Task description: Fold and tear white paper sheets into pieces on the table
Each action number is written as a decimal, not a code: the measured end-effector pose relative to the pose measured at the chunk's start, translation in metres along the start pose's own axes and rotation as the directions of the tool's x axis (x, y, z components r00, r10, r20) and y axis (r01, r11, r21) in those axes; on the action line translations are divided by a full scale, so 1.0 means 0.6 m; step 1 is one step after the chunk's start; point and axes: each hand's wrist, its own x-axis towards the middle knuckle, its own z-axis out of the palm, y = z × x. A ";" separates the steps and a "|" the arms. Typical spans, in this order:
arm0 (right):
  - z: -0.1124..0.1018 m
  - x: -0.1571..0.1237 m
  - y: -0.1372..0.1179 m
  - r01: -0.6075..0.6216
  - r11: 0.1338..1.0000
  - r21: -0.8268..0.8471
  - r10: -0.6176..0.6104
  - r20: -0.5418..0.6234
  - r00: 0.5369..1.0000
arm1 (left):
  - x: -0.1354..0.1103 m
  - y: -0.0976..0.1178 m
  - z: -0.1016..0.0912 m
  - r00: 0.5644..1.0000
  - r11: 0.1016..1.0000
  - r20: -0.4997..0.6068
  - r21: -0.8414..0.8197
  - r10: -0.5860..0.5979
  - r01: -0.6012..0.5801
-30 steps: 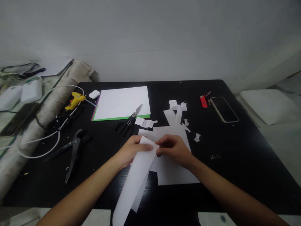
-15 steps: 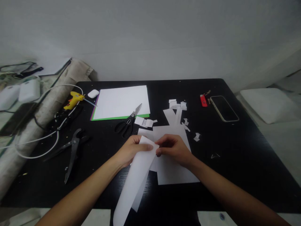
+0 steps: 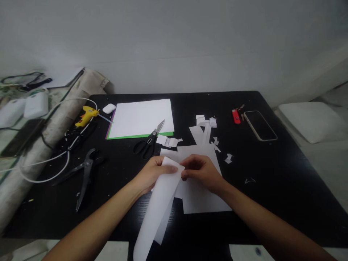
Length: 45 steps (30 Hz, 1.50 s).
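Observation:
A sheet of white paper (image 3: 154, 214), curled over into a loose fold, hangs toward the near table edge. My left hand (image 3: 155, 173) is closed on its upper end, thumb lying on top. At the paper's upper right corner, the thumb and fingers of my right hand (image 3: 202, 172) pinch the edge. Beneath my right hand lies a flat white sheet (image 3: 203, 201) on the table. Just beyond my hands are black-handled scissors (image 3: 149, 139) and small folded paper pieces (image 3: 168, 141). Paper strips (image 3: 206, 132) stick out past the flat sheet.
On the black table (image 3: 285, 203) lie a stack of white and coloured sheets (image 3: 141, 116), a yellow glue gun (image 3: 88, 115), pliers (image 3: 87, 170), a white earbud case (image 3: 109, 108), a red lighter (image 3: 236, 116) and a phone (image 3: 260, 125). A white cable (image 3: 67, 163) loops at left.
Almost nothing differs. The whole view has shifted slightly to the right, while both hands keep their hold on the paper.

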 end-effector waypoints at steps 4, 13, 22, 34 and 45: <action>0.000 0.002 -0.001 0.018 1.000 0.022 -0.019 0.013 1.000 | 0.000 0.000 -0.004 1.000 1.000 0.009 0.002 0.024 -0.024; 0.002 0.003 -0.001 0.025 0.999 0.032 -0.025 -0.001 1.000 | 0.000 0.001 -0.004 0.999 0.999 0.032 -0.003 0.039 -0.039; 0.000 0.003 0.002 0.005 0.999 0.041 -0.005 -0.012 1.000 | -0.001 0.000 -0.005 0.998 1.000 0.053 -0.009 0.028 -0.027; 0.001 0.004 0.000 0.006 0.999 0.043 -0.006 -0.010 1.000 | 0.002 -0.001 -0.004 0.999 0.999 0.030 -0.017 0.041 -0.040; -0.003 0.004 0.000 0.013 1.000 0.001 -0.013 -0.027 1.000 | -0.001 0.002 0.003 0.998 0.998 0.049 -0.043 0.041 -0.038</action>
